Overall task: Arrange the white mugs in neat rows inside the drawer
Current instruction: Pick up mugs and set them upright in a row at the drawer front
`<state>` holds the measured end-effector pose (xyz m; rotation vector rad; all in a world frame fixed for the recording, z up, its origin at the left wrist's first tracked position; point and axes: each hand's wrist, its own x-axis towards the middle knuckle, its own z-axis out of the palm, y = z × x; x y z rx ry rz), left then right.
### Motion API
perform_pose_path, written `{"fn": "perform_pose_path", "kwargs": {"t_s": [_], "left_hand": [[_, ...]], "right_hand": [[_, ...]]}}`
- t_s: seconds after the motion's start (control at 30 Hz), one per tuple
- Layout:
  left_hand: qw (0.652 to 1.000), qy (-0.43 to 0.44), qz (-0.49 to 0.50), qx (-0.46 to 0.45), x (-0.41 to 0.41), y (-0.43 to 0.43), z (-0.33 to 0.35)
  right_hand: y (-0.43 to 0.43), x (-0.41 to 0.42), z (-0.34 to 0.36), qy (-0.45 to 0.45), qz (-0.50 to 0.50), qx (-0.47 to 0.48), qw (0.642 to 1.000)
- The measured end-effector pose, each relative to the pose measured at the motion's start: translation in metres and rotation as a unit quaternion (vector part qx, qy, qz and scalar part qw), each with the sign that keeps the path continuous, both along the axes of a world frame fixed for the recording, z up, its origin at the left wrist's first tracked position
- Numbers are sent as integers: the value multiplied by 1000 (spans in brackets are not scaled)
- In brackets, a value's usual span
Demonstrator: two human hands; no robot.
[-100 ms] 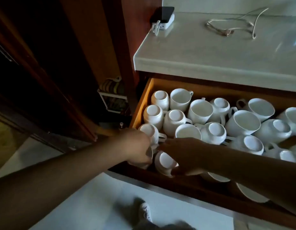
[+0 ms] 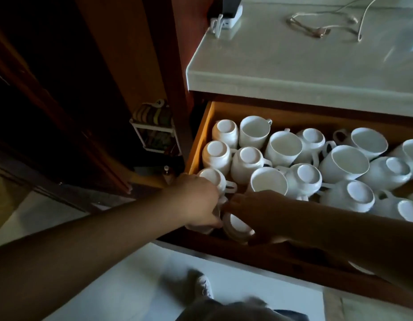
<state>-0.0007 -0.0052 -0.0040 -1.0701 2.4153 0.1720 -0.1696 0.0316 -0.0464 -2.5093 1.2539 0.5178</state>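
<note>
An open wooden drawer (image 2: 199,137) holds several white mugs, some upside down like one at the left (image 2: 216,156), some upright like one in the back row (image 2: 254,130). Along the left side they stand in rough rows; to the right they lie jumbled. My left hand (image 2: 196,202) is closed around a mug at the drawer's front left corner, mostly hidden beneath it. My right hand (image 2: 258,214) grips an upturned, tilted mug (image 2: 235,225) right beside it. Both hands nearly touch.
A pale countertop (image 2: 293,66) overhangs the drawer, with a charger block (image 2: 228,17) and a cable (image 2: 321,26) on it. A small rack (image 2: 154,126) stands in the dark gap to the left. The drawer's front panel (image 2: 281,253) is below my arms. My shoe (image 2: 204,286) shows on the floor.
My two hands have drawn slightly closer together over the front-left mugs; otherwise nothing has visibly moved.
</note>
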Motion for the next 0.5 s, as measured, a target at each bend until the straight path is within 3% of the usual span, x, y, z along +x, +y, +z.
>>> {"fn": "perform_pose_path", "kwargs": {"t_s": [0.13,0.27,0.4,0.5], "left_hand": [[999,-10,-45,-20,2,-1,-4],[996,-46,-50,-53,2,0,-17],[997,-59,-29,-45,-4,3,-24],[998,-41,-10,-50,-5,5,-25]], "right_hand": [[-3,9,-1,50,20,-25,998],[-2,-6,27,-6,-49,-13,999],[-2,-30,67,-116,-187,18,975],[-6,-51,69,-293,-298,93,904]]}}
